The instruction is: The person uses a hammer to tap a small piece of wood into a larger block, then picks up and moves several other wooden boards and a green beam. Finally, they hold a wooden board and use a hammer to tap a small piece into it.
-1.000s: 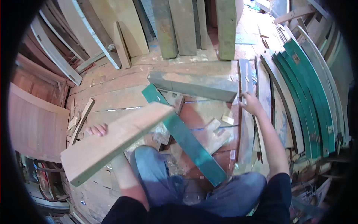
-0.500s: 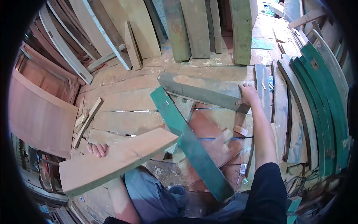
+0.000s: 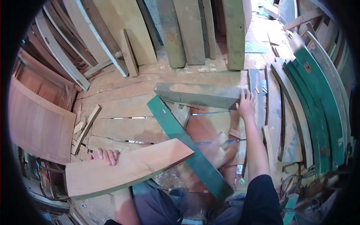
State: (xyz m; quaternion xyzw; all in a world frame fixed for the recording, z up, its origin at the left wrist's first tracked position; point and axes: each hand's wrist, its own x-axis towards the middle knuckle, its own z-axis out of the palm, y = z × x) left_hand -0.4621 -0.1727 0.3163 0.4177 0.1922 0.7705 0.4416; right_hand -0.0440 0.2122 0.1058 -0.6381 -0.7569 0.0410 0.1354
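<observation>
A pale wooden board [image 3: 129, 168] with one slanted end lies across my left forearm, and my left hand [image 3: 106, 156] is closed over its far edge; the palm is hidden beneath. My right hand [image 3: 246, 104] grips the right end of a thick grey-brown timber [image 3: 198, 95], which stands on its narrow side on the floor. A green plank [image 3: 189, 148] runs diagonally between the hands, its upper end close to the timber's left end. Short wood offcuts [image 3: 234, 134] lie to the right of the plank.
Tall planks [image 3: 189, 33] lean upright at the back. Green boards [image 3: 318, 112] stack along the right side. A wide reddish panel [image 3: 41, 123] stands at the left, near thin sticks [image 3: 87, 129] on the plank floor [image 3: 123, 127].
The timber's right end has swung away from me and to the left with my right hand, so it lies straighter across. The pale board has shifted right and slightly down with my left hand.
</observation>
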